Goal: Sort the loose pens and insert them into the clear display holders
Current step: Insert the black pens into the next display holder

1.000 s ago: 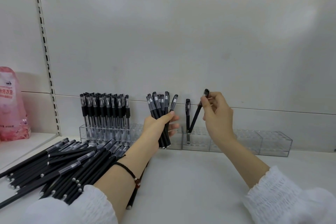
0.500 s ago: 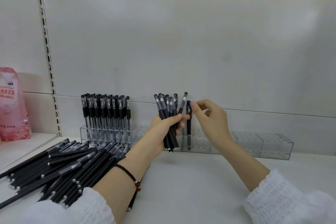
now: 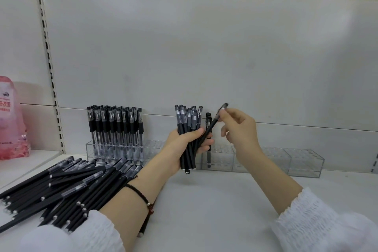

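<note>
A white shelf (image 3: 204, 210) is bounded behind by a plain white back panel (image 3: 204, 57) and on the left by a slotted upright (image 3: 51, 67). Bare surface is seen between the forearms and to the right. A row of clear display holders (image 3: 304, 161) is set along the back edge. The leftmost holder (image 3: 92, 149) is packed with upright pens (image 3: 114, 127); one standing pen (image 3: 208, 157) is seen in the middle holder.

A bundle of pens (image 3: 188, 129) is gripped upright in the left hand (image 3: 184, 145), just in front of the holders. A single pen (image 3: 212, 127) is pinched near its cap by the right hand (image 3: 239, 129), tilted, with its lower end at the left hand's fingers. A heap of loose pens (image 3: 61, 186) is spread on the shelf at the left.

White print on one barrel in the bundle is read as "TEST"; the rest is too small. Writing on a pink bag (image 3: 10, 120) at far left cannot be made out.

The pens are matte black with clear grip sections and metal end tips. The holders are glossy and gridded. A black corded bracelet (image 3: 141, 196) is worn on the left wrist, and crinkled white sleeves (image 3: 306, 227) are worn.
</note>
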